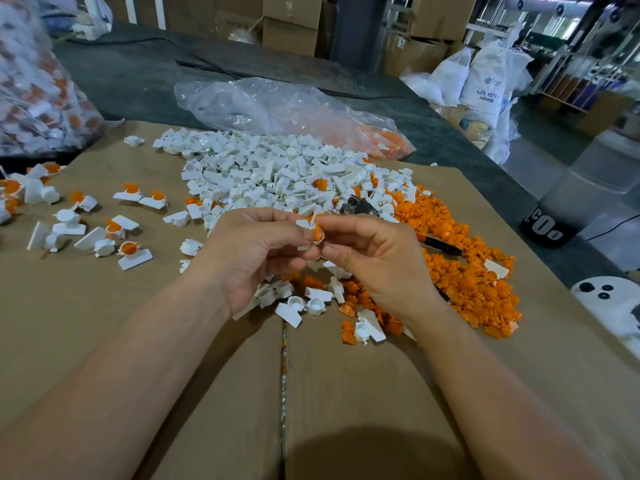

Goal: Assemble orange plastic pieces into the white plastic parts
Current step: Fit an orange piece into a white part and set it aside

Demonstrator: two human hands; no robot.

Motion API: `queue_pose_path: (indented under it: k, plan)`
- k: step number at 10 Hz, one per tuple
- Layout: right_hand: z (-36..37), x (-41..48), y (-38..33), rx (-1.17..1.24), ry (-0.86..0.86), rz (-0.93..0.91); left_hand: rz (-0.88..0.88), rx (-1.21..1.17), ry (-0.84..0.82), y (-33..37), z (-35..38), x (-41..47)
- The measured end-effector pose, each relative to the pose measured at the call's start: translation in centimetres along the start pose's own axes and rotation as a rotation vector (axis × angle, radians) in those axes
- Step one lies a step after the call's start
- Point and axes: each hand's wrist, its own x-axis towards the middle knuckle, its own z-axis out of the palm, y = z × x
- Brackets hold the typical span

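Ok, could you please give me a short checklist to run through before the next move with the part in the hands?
1. White part pinched between the left hand and the right hand: ok.
2. Orange piece sitting at the part's round cup: ok.
3. Orange piece pushed fully home: cannot tell, the fingers hide it.
4. Finished pieces lying apart on the left of the cardboard: ok.
5. White pile and orange pile well stocked: ok.
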Motion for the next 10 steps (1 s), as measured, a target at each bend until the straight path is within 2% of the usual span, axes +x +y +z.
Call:
queue_pose_path:
  k: [5, 10]
  plan:
    - [0.02, -0.07, 0.45, -0.048, 0.021, -0.027, -0.007, 0.043, -0.032, -0.10, 0.12, -0.03]
    - [-0.21, -0.04, 0.92, -0.040, 0.042, -0.026, 0.079, 0.109, -0.048, -0.35, 0.18, -0.06]
